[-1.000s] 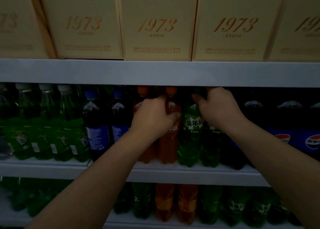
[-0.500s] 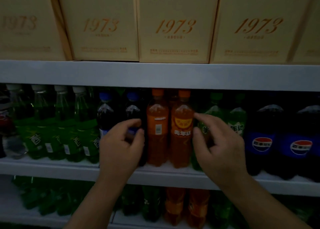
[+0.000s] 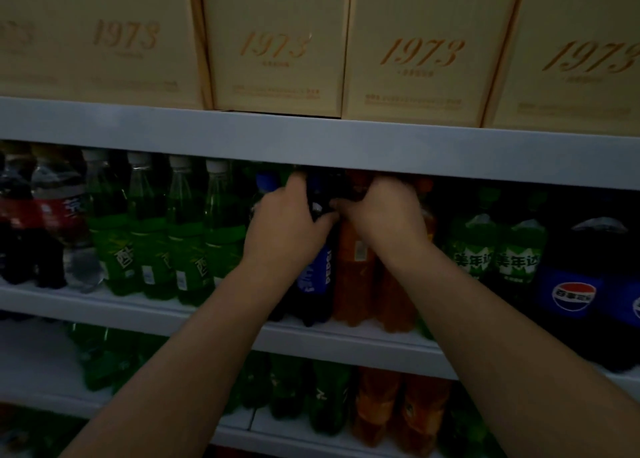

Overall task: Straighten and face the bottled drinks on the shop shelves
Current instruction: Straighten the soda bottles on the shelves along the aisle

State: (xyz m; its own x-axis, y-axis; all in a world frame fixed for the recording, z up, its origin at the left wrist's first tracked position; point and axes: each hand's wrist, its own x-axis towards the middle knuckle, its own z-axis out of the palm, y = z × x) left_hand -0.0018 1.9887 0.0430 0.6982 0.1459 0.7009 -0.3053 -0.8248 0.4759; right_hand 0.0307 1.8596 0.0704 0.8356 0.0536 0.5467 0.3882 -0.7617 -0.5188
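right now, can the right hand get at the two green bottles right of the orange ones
Probably yes: the green bottles stand up front beside the right hand, nothing before them, once it lets go of the orange bottle.

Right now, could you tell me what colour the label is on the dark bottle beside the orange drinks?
The label is blue with white lettering; head view.

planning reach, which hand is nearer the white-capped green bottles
Left. Left hand is just right of the white-capped green bottles; right hand farther right, at the orange bottles.
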